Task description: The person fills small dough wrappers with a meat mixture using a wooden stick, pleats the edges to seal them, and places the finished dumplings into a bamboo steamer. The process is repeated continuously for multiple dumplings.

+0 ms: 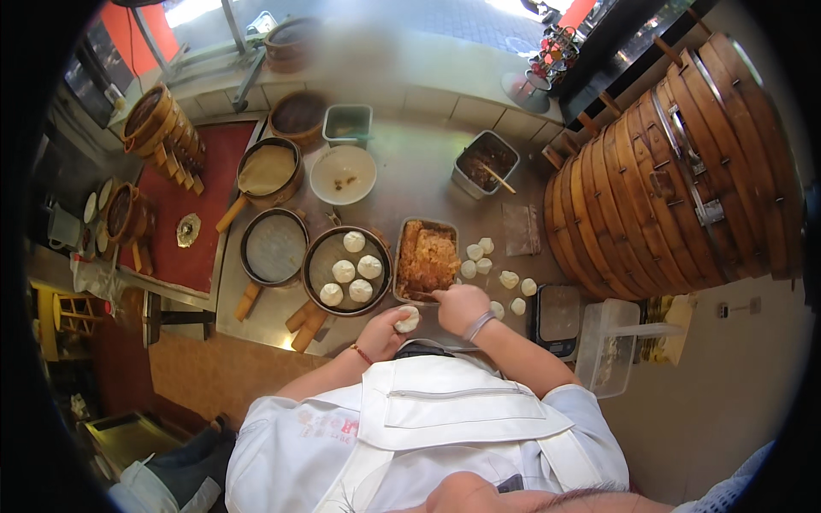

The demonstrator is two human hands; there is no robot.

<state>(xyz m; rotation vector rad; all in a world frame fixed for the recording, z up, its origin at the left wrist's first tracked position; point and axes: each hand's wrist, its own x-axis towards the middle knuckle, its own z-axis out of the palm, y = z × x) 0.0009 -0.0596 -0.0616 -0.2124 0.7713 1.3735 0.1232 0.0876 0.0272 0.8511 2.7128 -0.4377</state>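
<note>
My left hand [383, 334] holds a round piece of white dough [407, 319] at the near side of the metal worktop. My right hand [463, 310] is at the near edge of a metal tray of orange-brown filling [428, 260], its fingers curled; whether it grips a tool is hard to see. Left of the tray, several pleated buns [360, 290] sit in a round steamer basket [310, 260]. Small pieces of dough [475, 252] lie on the worktop to the right of the tray, some close to my right hand.
Farther left stand more handled steamers [272, 247] and a white bowl [343, 175]. A dark-filled container [485, 164] with a stick stands at the back right. A digital scale [557, 320], a clear plastic box [606, 349] and a large stack of bamboo steamers [660, 173] are at the right.
</note>
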